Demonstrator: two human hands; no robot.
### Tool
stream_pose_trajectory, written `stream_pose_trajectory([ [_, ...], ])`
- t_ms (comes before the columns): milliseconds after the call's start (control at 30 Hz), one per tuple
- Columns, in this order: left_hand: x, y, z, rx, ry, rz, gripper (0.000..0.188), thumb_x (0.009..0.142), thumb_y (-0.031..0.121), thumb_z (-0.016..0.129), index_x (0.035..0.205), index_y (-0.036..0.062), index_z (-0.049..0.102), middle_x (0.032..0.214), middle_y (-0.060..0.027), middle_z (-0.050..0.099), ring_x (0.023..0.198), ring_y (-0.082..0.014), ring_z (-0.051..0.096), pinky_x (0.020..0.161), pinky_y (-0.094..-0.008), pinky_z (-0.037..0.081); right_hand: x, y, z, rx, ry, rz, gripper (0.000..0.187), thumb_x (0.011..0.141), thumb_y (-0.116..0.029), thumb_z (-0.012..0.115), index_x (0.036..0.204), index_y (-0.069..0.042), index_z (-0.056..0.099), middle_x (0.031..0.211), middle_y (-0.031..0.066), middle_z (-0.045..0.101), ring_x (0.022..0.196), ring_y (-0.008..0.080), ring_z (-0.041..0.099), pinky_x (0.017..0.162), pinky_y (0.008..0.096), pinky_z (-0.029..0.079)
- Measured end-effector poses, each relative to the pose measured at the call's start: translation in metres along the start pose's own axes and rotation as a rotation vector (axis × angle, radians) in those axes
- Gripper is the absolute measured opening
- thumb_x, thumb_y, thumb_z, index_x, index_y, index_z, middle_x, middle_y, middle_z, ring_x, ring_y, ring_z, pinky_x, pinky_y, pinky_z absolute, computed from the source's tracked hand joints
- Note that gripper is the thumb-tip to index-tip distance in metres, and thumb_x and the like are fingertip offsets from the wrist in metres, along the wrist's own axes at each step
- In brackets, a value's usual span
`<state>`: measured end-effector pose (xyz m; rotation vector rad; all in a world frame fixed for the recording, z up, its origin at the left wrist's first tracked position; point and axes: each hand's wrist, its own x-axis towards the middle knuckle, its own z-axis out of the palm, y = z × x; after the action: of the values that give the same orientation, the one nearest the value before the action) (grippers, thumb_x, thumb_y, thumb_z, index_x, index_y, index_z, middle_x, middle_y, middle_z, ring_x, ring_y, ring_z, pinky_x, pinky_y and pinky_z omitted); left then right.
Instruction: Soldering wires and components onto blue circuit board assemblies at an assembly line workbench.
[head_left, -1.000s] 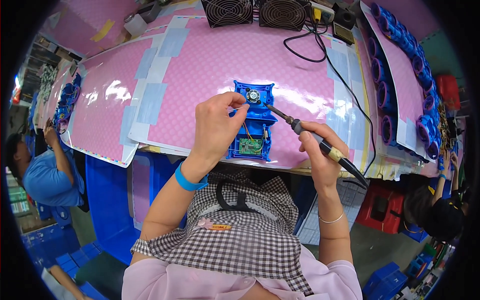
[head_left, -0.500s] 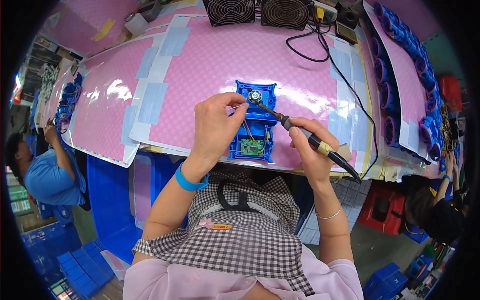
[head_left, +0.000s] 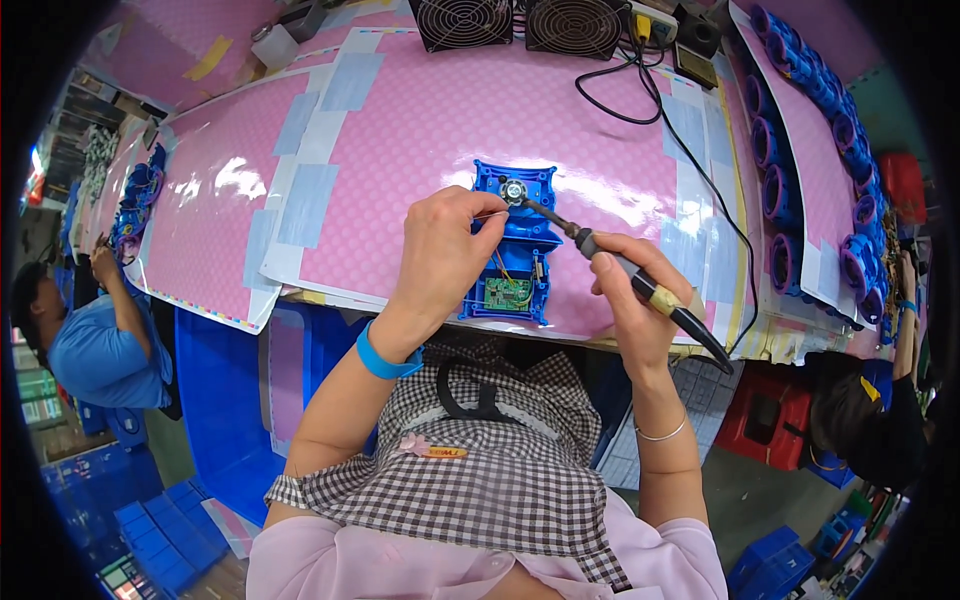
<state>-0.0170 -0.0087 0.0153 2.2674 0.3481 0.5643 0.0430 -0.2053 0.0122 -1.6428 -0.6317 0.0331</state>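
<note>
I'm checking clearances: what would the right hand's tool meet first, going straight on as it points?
The right hand points the soldering iron at the round silver part in the blue housing; that likely comes first, though tip height is unclear.

Two hands (head_left: 440, 250) (head_left: 642, 290); one iron (head_left: 588, 241); one strand (head_left: 490, 213); one speaker (head_left: 514, 191); one board (head_left: 507, 293); two case halves (head_left: 543, 188) (head_left: 542, 297); two fans (head_left: 463, 22) (head_left: 573, 24); one bottle (head_left: 272, 47); one wristband (head_left: 385, 361); one bracelet (head_left: 661, 437); one apron (head_left: 450, 505). At right, four rings (head_left: 793, 197) in the near row; more behind, too crowded to count.
</note>
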Motion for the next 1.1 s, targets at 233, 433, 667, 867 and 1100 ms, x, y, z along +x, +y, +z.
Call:
stream_pose_trajectory([
  [233,0.006,-0.003,0.002,-0.01,0.008,-0.006,0.012,0.077,0.008,0.07,0.086,0.0005,0.072,0.08,-0.0125,0.07,0.073,-0.0209,0.067,0.066,-0.0315,0.051,0.002,-0.011,-0.016,0.003,0.084,0.041,0.018,0.085,0.0,0.063,0.101,0.007,0.066,0.079,0.0111,0.065,0.063,0.013,0.06,0.058,0.0225,0.046],
  [433,0.005,0.0,0.008,0.016,-0.003,0.065,0.011,0.078,0.01,0.069,0.084,0.0003,0.071,0.078,-0.0155,0.068,0.071,-0.0283,0.066,0.066,-0.0362,0.05,-0.008,-0.018,-0.046,-0.017,0.2,-0.027,0.018,0.088,0.003,0.056,0.105,0.005,0.063,0.085,0.007,0.06,0.061,0.0091,0.055,0.055,0.0229,0.043],
  [667,-0.008,0.013,-0.001,0.103,0.055,0.152,0.012,0.079,0.005,0.069,0.09,0.0004,0.069,0.072,-0.0114,0.064,0.065,-0.0228,0.061,0.061,-0.0336,0.048,-0.005,-0.043,-0.119,-0.059,0.705,-0.188,0.022,0.1,-0.022,0.052,0.109,-0.002,0.056,0.059,0.0001,0.051,0.047,0.0074,0.045,0.045,0.0215,0.036],
  [867,-0.017,0.041,-0.008,0.343,-0.14,0.184,0.027,0.08,0.022,0.072,0.09,-0.0025,0.066,0.068,-0.014,0.062,0.063,-0.0285,0.06,0.057,-0.038,0.045,0.034,0.007,-0.254,-0.818,1.017,-0.268,0.034,0.076,0.002,0.069,0.108,-0.002,0.06,0.1,0.0085,0.063,0.096,0.0182,0.058,0.09,0.0288,0.043],
  [1100,0.021,0.028,0.037,0.714,-0.564,0.326,0.01,0.076,0.012,0.06,0.072,0.0068,0.066,0.068,-0.0166,0.065,0.066,-0.0313,0.067,0.059,-0.044,0.054,0.028,0.123,-0.434,-1.357,0.709,-0.344,0.036,0.078,-0.011,0.066,0.113,0.0,0.063,0.118,0.016,0.061,0.102,0.0258,0.058,0.094,0.0338,0.044],
])
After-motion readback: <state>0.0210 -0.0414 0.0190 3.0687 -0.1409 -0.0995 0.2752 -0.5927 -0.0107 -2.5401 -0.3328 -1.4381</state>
